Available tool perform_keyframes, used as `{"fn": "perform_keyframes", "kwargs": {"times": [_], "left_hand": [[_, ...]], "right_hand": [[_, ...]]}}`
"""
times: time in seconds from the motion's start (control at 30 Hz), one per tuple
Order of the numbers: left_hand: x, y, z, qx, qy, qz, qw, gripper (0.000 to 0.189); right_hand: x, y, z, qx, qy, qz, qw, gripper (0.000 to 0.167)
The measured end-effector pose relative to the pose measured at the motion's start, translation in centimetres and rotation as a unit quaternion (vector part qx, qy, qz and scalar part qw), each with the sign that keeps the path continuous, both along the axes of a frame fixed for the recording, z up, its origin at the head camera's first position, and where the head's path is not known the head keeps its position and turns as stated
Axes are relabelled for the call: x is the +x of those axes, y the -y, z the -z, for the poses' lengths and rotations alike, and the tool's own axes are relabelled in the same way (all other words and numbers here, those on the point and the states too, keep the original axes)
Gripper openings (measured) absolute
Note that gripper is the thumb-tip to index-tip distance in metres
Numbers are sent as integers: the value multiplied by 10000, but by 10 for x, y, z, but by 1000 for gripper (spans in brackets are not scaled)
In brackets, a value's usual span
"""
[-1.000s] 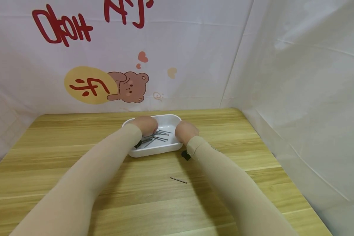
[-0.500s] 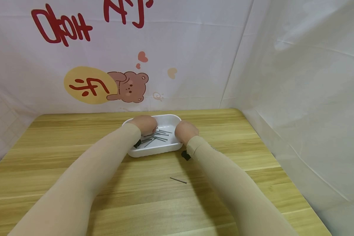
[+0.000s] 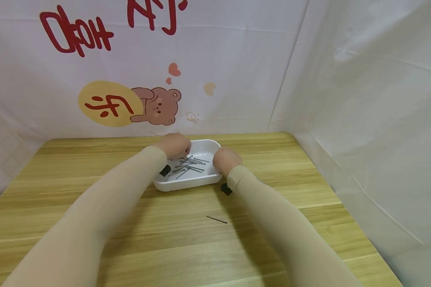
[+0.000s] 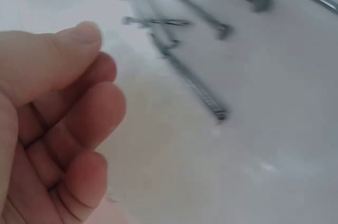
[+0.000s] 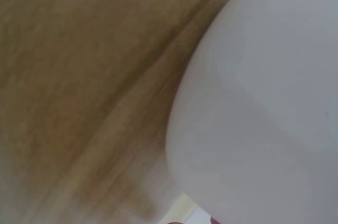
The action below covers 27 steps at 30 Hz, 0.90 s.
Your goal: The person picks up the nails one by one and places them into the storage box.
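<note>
A white tray [image 3: 188,183] stands on the wooden table, with several grey nails [image 3: 195,169] strewn crosswise inside it. My left hand [image 3: 175,146] is over the tray's far left part; in the left wrist view its fingers [image 4: 97,113] are loosely curled with nothing between them, beside the nails [image 4: 195,84]. At the tray's right end, my right hand [image 3: 227,160] grips the rim, its fingertips hidden from the head view. The right wrist view is mostly filled by the tray's smooth white wall [image 5: 253,108].
One loose nail [image 3: 217,219] lies on the table [image 3: 186,247] in front of the tray. A white printed sheet [image 3: 230,52] rises behind the table, and another white sheet [image 3: 373,119] hangs along its right side.
My left hand has moved back and to the left, uncovering more nails at the tray's left side. My right hand has stayed at the tray's right end.
</note>
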<state>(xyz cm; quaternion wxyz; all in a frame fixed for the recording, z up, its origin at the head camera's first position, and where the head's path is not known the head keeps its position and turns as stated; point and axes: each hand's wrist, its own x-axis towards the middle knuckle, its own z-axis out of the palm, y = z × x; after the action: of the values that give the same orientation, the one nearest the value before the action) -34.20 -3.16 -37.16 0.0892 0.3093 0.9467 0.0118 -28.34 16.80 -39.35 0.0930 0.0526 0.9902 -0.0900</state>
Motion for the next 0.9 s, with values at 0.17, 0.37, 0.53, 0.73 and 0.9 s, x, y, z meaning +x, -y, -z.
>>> {"fn": "perform_keyframes", "kwargs": {"times": [0.17,0.37,0.53,0.73,0.9], "left_hand": [[19,-6,-28,317,-152,130,9993,11],[54,-22,-49,590,-427,791,9942,11],[96,-37,-52,372,-794,1566,9838,14],[129,-50,-38,67,-915,1953,9764,17],[146,-56,-20,-126,-622,2146,9746,19]], "right_hand": [[0,0,1,-17,-41,-48,10000,20],[-2,-2,4,-84,-77,-54,9999,17],[-2,-5,3,-3,-215,-411,9989,19],[0,-5,1,-107,-141,-435,9989,20],[0,-3,1,-98,-34,-217,9997,24]]}}
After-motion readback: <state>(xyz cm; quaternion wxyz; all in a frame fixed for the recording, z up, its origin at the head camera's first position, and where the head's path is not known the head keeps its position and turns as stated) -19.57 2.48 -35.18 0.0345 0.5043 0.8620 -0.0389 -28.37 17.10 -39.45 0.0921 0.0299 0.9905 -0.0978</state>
